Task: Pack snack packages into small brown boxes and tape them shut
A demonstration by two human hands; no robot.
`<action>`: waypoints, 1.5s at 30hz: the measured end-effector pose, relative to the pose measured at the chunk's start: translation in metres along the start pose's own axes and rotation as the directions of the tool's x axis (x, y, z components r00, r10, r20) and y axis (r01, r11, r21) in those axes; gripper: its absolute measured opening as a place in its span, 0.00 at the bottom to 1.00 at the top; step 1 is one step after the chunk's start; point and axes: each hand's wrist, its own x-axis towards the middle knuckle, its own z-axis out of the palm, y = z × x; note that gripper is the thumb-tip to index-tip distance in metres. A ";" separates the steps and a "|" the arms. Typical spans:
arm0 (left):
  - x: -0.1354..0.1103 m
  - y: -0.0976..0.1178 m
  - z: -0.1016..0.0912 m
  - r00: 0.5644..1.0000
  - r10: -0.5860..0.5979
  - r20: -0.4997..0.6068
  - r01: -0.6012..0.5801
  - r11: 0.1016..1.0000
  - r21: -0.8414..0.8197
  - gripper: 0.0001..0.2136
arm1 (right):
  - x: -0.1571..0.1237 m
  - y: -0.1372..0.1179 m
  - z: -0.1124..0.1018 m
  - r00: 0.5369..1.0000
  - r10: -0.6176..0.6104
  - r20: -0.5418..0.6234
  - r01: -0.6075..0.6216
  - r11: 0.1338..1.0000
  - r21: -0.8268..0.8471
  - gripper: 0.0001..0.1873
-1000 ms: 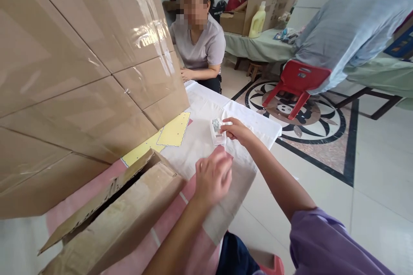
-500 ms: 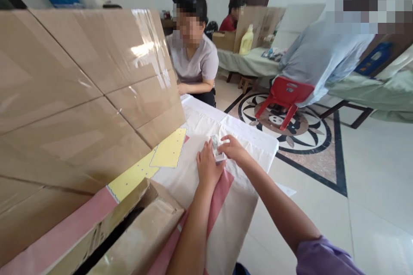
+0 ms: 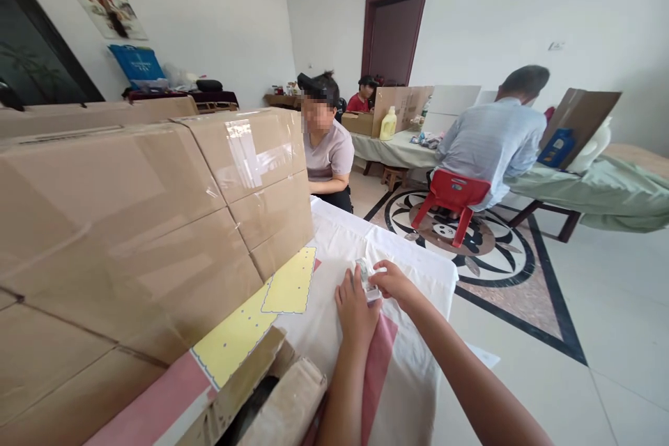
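Observation:
Over the white tablecloth (image 3: pixel 412 362), my left hand (image 3: pixel 357 310) is closed around a small white box (image 3: pixel 372 293) with some grey-green marking at its far end. My right hand (image 3: pixel 393 283) comes in from the right, its thumb and fingers pinched on the right side of the same box. What lies between those fingertips is too small to make out. Beneath my left forearm runs a pink strip (image 3: pixel 384 348) on the cloth.
A tall taped cardboard partition (image 3: pixel 157 223) stands at the left. Yellow paper sheets (image 3: pixel 290 286) lie at its foot, beside an open cardboard box (image 3: pixel 293 397). One person (image 3: pixel 329 153) sits across the table; another sits on a red chair (image 3: pixel 460 188) beyond.
The camera view has tilted up, so the table and hands appear lower and more of the room shows. Both hands remain at the white box.

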 end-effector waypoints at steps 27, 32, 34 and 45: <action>-0.003 -0.004 0.008 0.998 0.020 -0.057 -0.020 1.000 -0.002 0.44 | -0.013 -0.002 0.005 0.998 -0.069 -0.005 0.069 0.997 -0.043 0.16; -0.003 -0.003 0.006 0.998 0.009 -0.057 -0.010 1.000 -0.020 0.44 | -0.012 0.000 0.005 0.996 -0.087 -0.001 0.087 0.995 -0.057 0.15; -0.003 -0.003 0.005 0.998 0.009 -0.054 -0.011 0.999 -0.038 0.44 | -0.012 0.001 0.004 0.995 -0.096 0.001 0.095 0.994 -0.061 0.14; -0.003 0.001 -0.004 1.000 -0.011 -0.022 0.010 0.998 -0.055 0.43 | -0.012 0.008 -0.001 0.990 -0.135 0.041 0.138 0.989 -0.058 0.13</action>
